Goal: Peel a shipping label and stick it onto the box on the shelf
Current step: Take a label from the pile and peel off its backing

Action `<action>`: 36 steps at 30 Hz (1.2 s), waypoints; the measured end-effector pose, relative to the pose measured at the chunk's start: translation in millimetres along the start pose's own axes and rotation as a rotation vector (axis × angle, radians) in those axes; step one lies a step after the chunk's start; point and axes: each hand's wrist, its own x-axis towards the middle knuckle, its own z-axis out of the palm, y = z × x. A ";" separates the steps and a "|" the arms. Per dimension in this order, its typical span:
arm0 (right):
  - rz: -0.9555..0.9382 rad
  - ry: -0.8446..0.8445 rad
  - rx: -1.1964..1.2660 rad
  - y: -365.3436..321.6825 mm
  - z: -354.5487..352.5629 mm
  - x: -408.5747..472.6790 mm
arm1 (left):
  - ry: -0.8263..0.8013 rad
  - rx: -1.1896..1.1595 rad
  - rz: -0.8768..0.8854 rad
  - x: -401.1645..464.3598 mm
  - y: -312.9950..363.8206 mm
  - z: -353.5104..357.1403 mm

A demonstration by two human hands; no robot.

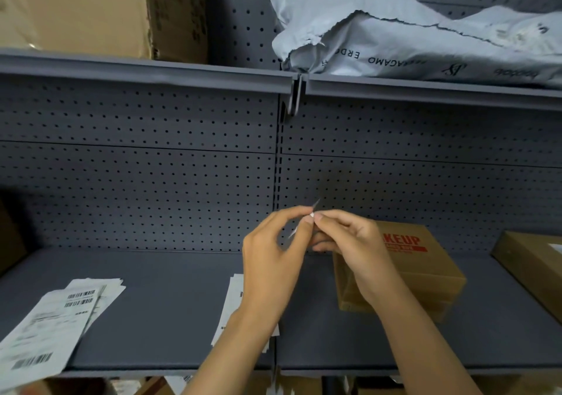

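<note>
Your forearms come up from the bottom of the view, and both hands meet in mid-air above the shelf (170, 318). Your left hand (273, 251) and right hand (352, 242) are each pinched narrow on the same label (304, 223), which shows edge-on as a thin white sliver between the fingertips, so you look to be working a corner loose from its backing. The box (425, 270), brown with red print on top, sits on the shelf just behind and below your right hand, its lid partly hidden by that wrist. A stack of labels (234, 306) lies under your left wrist, and more printed sheets (51, 321) are spread at the far left. Watch the peel: pulling too fast at one corner could tear the label or let the sticky side fold onto itself. Once it is free, a curled edge could catch your fingers or touch the box crooked and wrinkle, so lay it down flat from one edge.
</note>
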 end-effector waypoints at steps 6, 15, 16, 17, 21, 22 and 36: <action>-0.014 -0.072 0.012 5.6 -6.2 -0.5 | -0.006 -0.024 -0.030 -1.4 -2.6 -1.0; -0.172 -0.035 -0.113 14.8 -5.0 2.1 | -0.022 -0.018 -0.027 -3.7 -3.9 4.5; -0.187 -0.020 -0.119 15.7 -4.5 2.1 | -0.021 -0.016 -0.027 -3.7 -4.0 5.1; -0.198 -0.008 -0.124 16.6 -3.6 2.0 | -0.021 -0.012 -0.026 -3.6 -3.9 5.5; -0.206 0.018 -0.106 18.0 2.2 1.1 | -0.015 -0.006 -0.023 -3.2 -2.4 6.0; -0.214 0.024 -0.104 17.8 3.4 1.0 | -0.014 -0.008 -0.021 -3.1 -1.8 6.0; -0.276 0.174 -0.133 23.3 12.7 -3.9 | -0.046 -0.049 -0.061 -4.8 -0.9 8.8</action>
